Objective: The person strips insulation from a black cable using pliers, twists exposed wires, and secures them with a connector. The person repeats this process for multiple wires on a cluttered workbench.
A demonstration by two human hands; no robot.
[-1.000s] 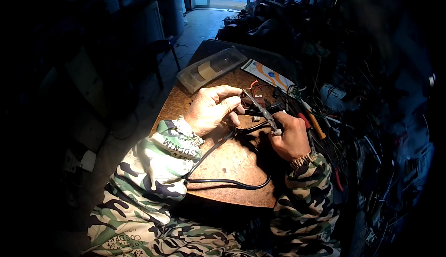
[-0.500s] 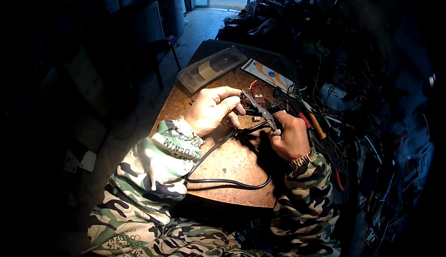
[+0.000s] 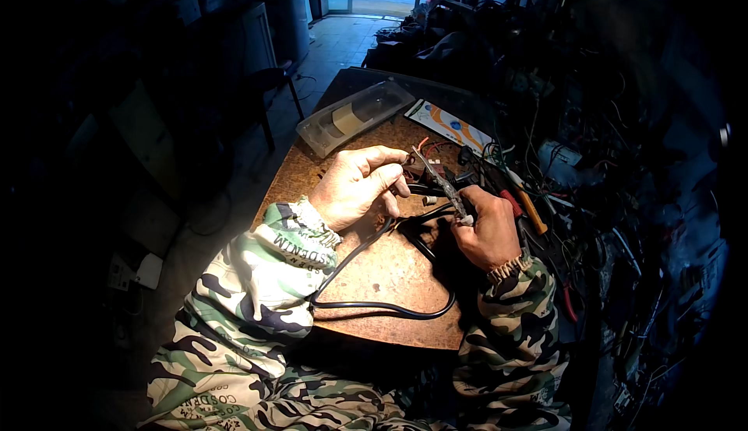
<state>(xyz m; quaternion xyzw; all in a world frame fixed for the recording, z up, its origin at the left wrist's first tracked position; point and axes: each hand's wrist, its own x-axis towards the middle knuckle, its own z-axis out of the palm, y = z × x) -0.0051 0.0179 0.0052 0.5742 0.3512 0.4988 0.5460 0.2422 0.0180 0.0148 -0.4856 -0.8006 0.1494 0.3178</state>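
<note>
Steadying the small part matters most: the left hand [image 3: 362, 186], index finger and thumb brought together, appears to pinch a small dark piece [image 3: 409, 158] at the very tips, and a firm, calm hold there seems the best support for something so slight. Those fingertips lie just beside the nose of the pliers [image 3: 446, 188], so the metal is best guided slowly, with the skin well out of its bite. The right hand [image 3: 487, 228] is wrapped around the near end of the pliers; a light, even squeeze should give better control than force. Resting a wrist on the table [image 3: 374, 284] would probably help with aim.

As for looks, the black cable [image 3: 389, 304] lies in a loose, bent loop on the table, smooth and glossy where the light strikes it. The dark piece, up above the table at the left fingertips, is too small for its shape to be made out. The pliers slant up toward the left between both hands, slim at the nose, grey and worn-looking, with bright glints along the metal. Whether their nose touches the piece, I cannot tell.
</note>
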